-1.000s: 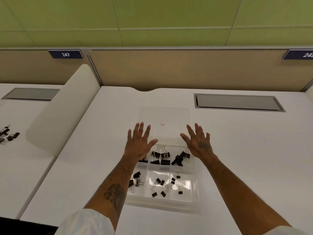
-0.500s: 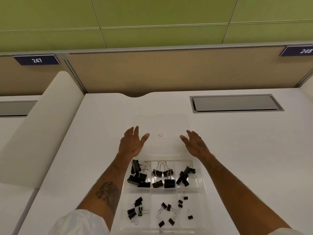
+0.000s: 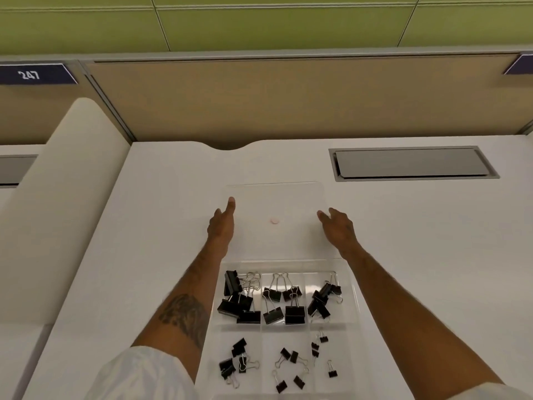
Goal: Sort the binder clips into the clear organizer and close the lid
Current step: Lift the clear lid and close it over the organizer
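The clear organizer (image 3: 351, 287) lies open on the white desk, its compartments holding black binder clips: large ones (image 3: 294, 313) in the far row, small ones (image 3: 239, 347) in the near row. Its clear lid (image 3: 274, 194) lies flat on the desk behind it, with a small pink dot (image 3: 274, 220) in its middle. My left hand (image 3: 221, 225) is at the lid's left edge, turned on its side with fingers extended. My right hand (image 3: 338, 226) is at the lid's right edge, fingers apart. Whether the fingertips touch the lid is unclear.
A grey cable hatch (image 3: 412, 163) is set into the desk at the back right. A tan partition (image 3: 288, 105) closes the far edge. A white rounded divider (image 3: 57, 212) stands along the left side, under a sign reading 247 (image 3: 28, 75).
Both hands have moved away from me, from above the compartments to the two sides of the lid, and turned more edge-on. The organizer now appears lower in view.
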The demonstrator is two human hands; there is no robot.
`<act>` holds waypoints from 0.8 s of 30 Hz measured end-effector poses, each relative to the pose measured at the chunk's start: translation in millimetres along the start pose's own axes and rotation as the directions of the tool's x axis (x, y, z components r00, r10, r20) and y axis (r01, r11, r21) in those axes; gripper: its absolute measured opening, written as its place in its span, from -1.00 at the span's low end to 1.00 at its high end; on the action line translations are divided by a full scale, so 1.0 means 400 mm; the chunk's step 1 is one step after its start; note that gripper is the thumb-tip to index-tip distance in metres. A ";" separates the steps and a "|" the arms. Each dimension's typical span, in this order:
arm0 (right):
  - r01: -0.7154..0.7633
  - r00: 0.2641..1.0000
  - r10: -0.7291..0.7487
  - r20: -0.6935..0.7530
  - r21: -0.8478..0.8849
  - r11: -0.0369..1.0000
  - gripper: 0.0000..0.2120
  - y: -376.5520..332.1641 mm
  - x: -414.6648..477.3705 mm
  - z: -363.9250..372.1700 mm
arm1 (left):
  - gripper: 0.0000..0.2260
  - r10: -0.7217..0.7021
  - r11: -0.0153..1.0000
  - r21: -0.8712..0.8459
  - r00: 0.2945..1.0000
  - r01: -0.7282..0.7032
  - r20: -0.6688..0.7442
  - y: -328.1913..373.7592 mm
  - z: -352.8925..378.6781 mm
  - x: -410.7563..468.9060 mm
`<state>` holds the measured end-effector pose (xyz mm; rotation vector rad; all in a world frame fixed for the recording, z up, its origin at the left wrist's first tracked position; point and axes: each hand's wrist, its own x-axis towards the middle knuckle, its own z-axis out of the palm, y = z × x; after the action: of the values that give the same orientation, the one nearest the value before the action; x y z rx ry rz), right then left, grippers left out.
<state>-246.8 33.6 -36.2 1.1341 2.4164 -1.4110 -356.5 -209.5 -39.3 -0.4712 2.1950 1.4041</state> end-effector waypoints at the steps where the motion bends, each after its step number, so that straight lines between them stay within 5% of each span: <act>1: -0.008 1.000 0.008 -0.010 0.065 0.998 -0.53 -0.001 0.004 -0.003 | -0.18 -0.003 0.998 -0.060 1.000 0.003 0.007 0.002 -0.011 -0.004; 4: -0.010 0.997 0.023 -0.072 0.182 0.983 -0.71 -0.010 0.000 -0.017 | -0.08 0.030 0.980 -0.196 0.999 -0.023 0.032 0.005 -0.039 -0.024; 10: -0.035 0.992 0.095 -0.087 0.528 0.848 -0.75 -0.058 -0.056 -0.059 | -0.27 0.125 0.934 -0.338 0.992 -0.114 0.010 0.039 -0.069 -0.086; 17: 0.048 0.995 0.041 -0.094 0.776 0.629 -0.43 -0.118 -0.135 -0.097 | -0.34 0.231 0.778 -0.578 0.968 -0.246 -0.100 0.080 -0.145 -0.170; 24: 0.121 0.992 -0.094 -0.088 0.886 0.447 -0.87 -0.102 -0.236 -0.148 | -0.71 0.306 0.583 -0.792 0.952 -0.181 0.008 0.061 -0.224 -0.255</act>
<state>-191.5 17.7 67.7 1.0935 1.6438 -2.9030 -305.1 -278.6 68.4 -0.3265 1.4391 2.4772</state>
